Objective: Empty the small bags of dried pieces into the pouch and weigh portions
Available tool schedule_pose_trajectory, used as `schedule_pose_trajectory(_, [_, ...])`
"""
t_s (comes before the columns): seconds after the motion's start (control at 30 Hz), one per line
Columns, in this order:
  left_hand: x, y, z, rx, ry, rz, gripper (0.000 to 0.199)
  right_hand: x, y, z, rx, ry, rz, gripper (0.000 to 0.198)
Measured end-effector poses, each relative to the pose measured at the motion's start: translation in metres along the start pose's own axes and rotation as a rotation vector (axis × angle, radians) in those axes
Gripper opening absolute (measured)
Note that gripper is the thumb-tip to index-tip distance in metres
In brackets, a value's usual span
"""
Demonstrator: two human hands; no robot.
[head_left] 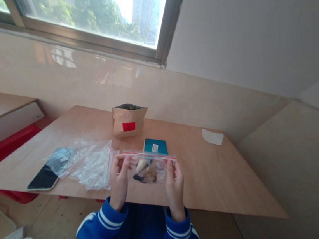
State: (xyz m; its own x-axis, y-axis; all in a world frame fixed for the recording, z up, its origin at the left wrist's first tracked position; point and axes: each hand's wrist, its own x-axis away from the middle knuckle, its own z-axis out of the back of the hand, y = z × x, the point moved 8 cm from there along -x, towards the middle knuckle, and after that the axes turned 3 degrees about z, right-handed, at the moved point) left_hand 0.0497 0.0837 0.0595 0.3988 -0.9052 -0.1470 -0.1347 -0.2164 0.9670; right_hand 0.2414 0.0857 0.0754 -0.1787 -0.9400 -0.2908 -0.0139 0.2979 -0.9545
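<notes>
Between my two hands stretches a clear zip-lock bag (160, 174) with a red line along its top edge. Several pale brown and dark pieces (147, 172) lie inside it; their kind I cannot make out. My left hand (120, 175) pinches the bag's upper left corner. At the opposite corner, my right hand (175, 182) grips it with the thumb in front. Just behind the bag is a teal, flat-topped object (156, 145) with a small white label, partly covered by it. Beside my left hand spreads a pile of clear plastic bags (91, 163).
An opened brown paper pouch (128, 121) with a red label stands toward the back of the wooden table (213, 177). A phone (44, 178) lies at the front left, partly under plastic. White paper (212, 137) rests at the back right. A red stool (5, 154) is at left.
</notes>
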Motion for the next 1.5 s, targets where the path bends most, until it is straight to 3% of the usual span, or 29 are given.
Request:
schedule_pose_trajectory(0.07, [0.001,0.005,0.008,0.027,0.064,0.004,0.023,0.000,-0.003,0.006,0.002,0.018,-0.006,0.033])
schedule_pose_trajectory(0.23, [0.003,0.015,0.004,0.054,-0.022,0.005,0.023,0.002,-0.016,0.014,0.061,0.083,0.027,0.033])
schedule_pose_trajectory(0.47, [0.005,0.019,0.002,0.081,-0.036,-0.007,0.026,0.009,-0.021,0.019,0.019,0.169,0.022,0.030])
schedule_pose_trajectory(0.77, [-0.001,0.022,0.011,0.022,-0.123,0.012,0.026,0.008,-0.024,0.038,0.074,0.243,0.062,0.032])
schedule_pose_trajectory(0.97, [-0.004,0.029,0.009,-0.064,-0.273,0.021,0.026,0.008,-0.022,0.049,0.055,0.272,0.047,0.035])
schedule_pose_trajectory(1.2, [-0.001,0.028,0.007,-0.082,-0.271,-0.011,0.022,0.007,-0.025,0.051,0.100,0.293,0.117,0.030])
schedule_pose_trajectory(1.4, [-0.004,0.013,0.010,-0.045,-0.118,-0.016,0.026,0.007,-0.009,0.046,0.076,0.300,0.101,0.028])
schedule_pose_trajectory(1.5, [-0.005,0.007,0.007,-0.033,-0.099,-0.002,0.028,0.006,0.004,0.043,0.013,0.316,0.052,0.031])
